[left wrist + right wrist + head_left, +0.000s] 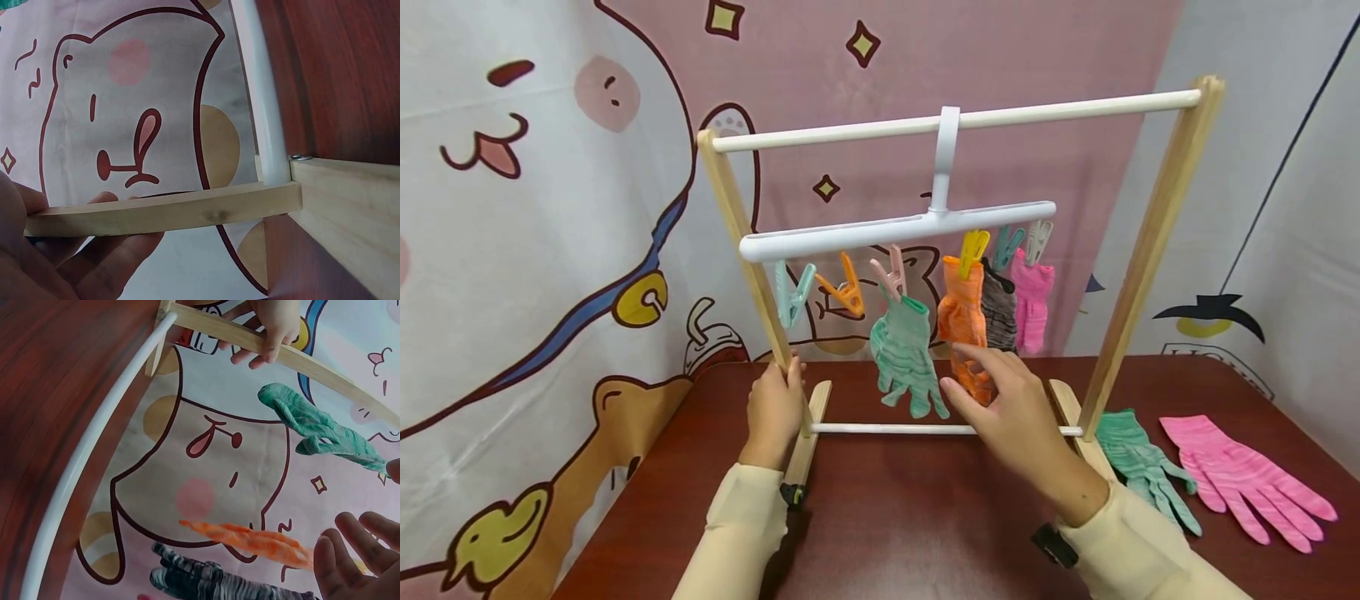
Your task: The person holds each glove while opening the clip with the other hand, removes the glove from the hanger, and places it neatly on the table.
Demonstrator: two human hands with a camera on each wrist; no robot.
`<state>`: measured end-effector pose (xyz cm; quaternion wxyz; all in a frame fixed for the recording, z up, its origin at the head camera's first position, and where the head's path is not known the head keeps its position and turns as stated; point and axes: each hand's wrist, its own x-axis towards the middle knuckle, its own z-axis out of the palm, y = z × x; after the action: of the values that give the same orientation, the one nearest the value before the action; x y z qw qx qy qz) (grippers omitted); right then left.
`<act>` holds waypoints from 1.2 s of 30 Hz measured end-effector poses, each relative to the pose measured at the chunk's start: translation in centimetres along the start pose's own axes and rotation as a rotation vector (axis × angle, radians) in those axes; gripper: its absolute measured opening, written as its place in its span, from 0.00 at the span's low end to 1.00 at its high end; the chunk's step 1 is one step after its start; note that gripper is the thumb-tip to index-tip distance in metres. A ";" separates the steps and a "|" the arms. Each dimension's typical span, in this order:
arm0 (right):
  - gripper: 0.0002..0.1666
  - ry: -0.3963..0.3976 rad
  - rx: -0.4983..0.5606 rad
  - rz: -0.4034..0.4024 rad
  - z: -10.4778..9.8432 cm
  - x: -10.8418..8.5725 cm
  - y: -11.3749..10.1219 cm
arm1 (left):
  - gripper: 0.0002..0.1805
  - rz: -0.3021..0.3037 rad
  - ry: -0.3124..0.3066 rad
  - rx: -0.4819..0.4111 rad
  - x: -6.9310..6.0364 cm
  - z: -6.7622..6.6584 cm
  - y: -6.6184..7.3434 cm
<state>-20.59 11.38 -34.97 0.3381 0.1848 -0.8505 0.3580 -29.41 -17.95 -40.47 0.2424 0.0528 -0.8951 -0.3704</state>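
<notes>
My left hand (777,408) grips the left post (730,192) of a wooden drying rack; the left wrist view shows its fingers (131,253) around that post. My right hand (1026,421) is raised with thumb and fingers spread, near the hanging gloves and holding nothing. A green glove (904,350) hangs from a pink clothespin (891,273) to its left. Behind the fingers an orange glove (962,308) hangs from a yellow clothespin (973,250), partly hidden. Further right hang a dark grey glove (998,312) and a pink glove (1032,300). All hang from a white hanger (850,237).
A teal clothespin (793,293) and an orange clothespin (844,287) hang at the hanger's left with nothing in them. Another green glove (1138,462) and pink glove (1240,475) lie on the dark red table (887,533) at the right. A cartoon-printed cloth (820,75) stands behind.
</notes>
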 end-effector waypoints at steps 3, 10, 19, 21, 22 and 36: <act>0.27 -0.001 0.022 0.026 0.4 0.2 -0.2 | 0.24 -0.001 0.001 0.011 0.1 0.0 0.0; 0.28 0.031 0.080 0.037 1.5 0.5 -0.3 | 0.24 -0.011 0.000 0.011 0.2 0.1 0.1; 0.29 0.031 0.152 0.055 2.8 0.6 -1.1 | 0.24 -0.009 0.007 0.008 0.2 0.2 0.0; 0.29 0.034 0.161 0.048 3.1 0.6 -1.3 | 0.24 -0.015 0.010 0.006 0.2 0.2 0.0; 0.29 0.036 0.166 0.042 3.2 0.6 -1.4 | 0.23 -0.018 0.010 0.005 0.1 0.2 -0.1; 0.08 0.099 0.259 -0.047 3.8 0.0 -1.4 | 0.21 -0.019 0.008 -0.011 0.1 0.2 0.1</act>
<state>-21.49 7.58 -36.24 0.3613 0.2290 -0.7749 0.4654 -29.58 -17.78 -40.53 0.2429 0.0616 -0.8915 -0.3773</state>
